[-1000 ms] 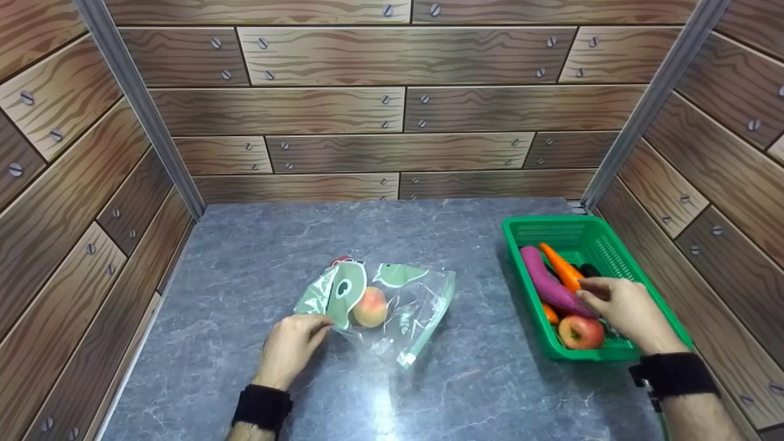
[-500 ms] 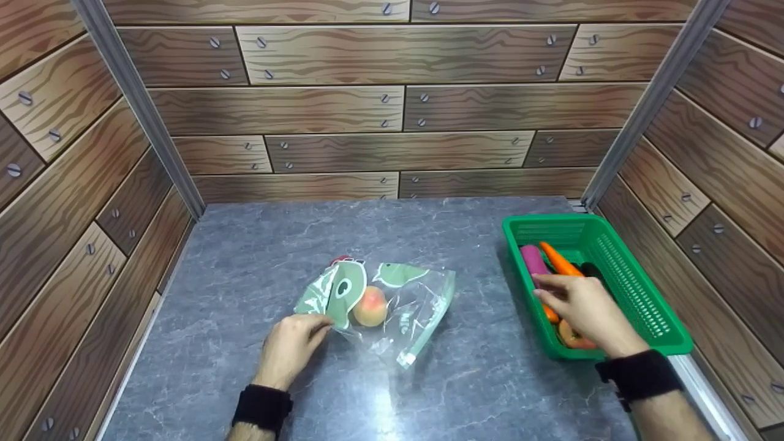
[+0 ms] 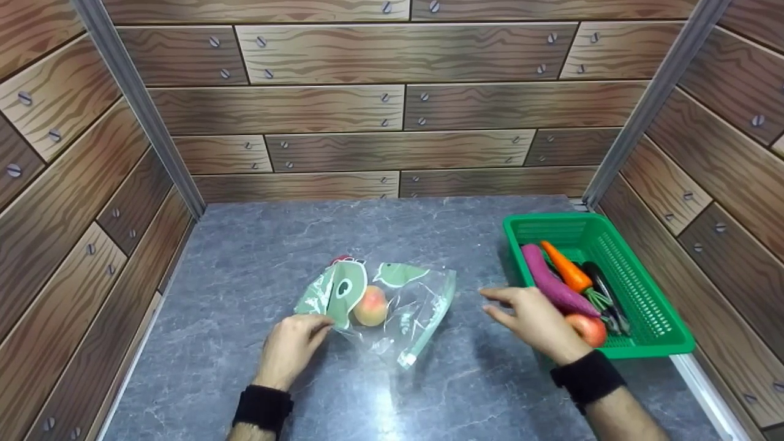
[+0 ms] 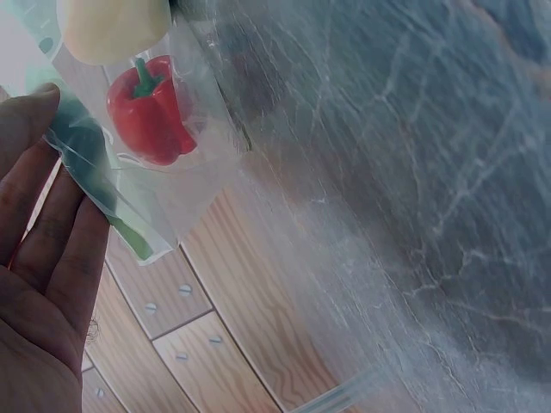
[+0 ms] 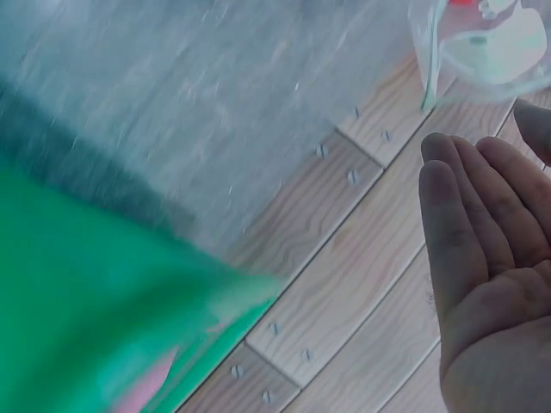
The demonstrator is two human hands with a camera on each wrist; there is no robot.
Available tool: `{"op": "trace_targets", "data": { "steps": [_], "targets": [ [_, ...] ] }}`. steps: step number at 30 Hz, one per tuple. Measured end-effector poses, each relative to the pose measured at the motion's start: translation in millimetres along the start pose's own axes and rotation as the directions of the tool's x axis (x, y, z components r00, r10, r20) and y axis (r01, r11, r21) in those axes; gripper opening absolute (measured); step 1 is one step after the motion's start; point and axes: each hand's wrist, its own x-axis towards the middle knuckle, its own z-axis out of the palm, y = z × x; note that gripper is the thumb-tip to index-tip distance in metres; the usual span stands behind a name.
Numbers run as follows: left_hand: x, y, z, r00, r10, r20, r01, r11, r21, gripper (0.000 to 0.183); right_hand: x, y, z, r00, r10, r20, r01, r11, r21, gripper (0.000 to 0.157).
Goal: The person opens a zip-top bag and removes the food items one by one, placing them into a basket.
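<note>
A clear zip bag point(image 3: 398, 274) with a green printed pattern lies on the table, holding a peach point(image 3: 371, 307). In the left wrist view a red bell pepper point(image 4: 146, 116) also shows inside the bag. My left hand point(image 3: 290, 347) pinches the bag's left edge between thumb and fingers. My right hand point(image 3: 540, 321) hovers over the table between bag and basket, fingers extended, with nothing in it. The right wrist view shows its palm point(image 5: 504, 318) bare. Partly behind that hand, in the head view, is an apple point(image 3: 589, 331) in the basket.
At the right stands a green plastic basket point(image 3: 649, 291). It holds a purple eggplant point(image 3: 548, 282), a carrot point(image 3: 569, 269) with a green top and a dark eggplant point(image 3: 603, 288). Wood-patterned walls point(image 3: 398, 110) enclose the grey table point(image 3: 245, 245) at the back and sides.
My right hand has moved left, out from over the basket, uncovering the carrot top and dark eggplant. The left hand, bag and peach have stayed in place.
</note>
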Motion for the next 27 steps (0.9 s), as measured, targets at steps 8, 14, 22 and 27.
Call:
{"op": "trace_targets", "data": {
  "steps": [8, 14, 22, 27],
  "targets": [
    [-0.9, -0.2, 0.2, 1.000, -0.006, 0.007, 0.006, 1.000, 0.006, 0.015, 10, -12, 28.5, 0.994, -0.051, 0.092, 0.050, 0.999, 0.019, 0.038],
    [-2.6, -0.9, 0.5, 1.000, -0.019, 0.015, 0.019, 1.000, -0.003, 0.015, 18, -21, 45.4, 0.991, -0.103, 0.081, 0.100, 0.994, 0.041, 0.042],
    [-3.1, -1.3, 0.2, 1.000, -0.023, 0.020, 0.023, 1.000, -0.008, 0.016, 31, -31, 60.5, 0.984, -0.158, 0.082, 0.154, 0.987, 0.055, 0.045],
    [-3.0, -1.3, -0.2, 1.000, -0.017, 0.017, 0.017, 1.000, -0.001, 0.017, 39, -36, 72.4, 0.983, -0.161, 0.093, 0.159, 0.987, 0.027, 0.057]
  ]
}}
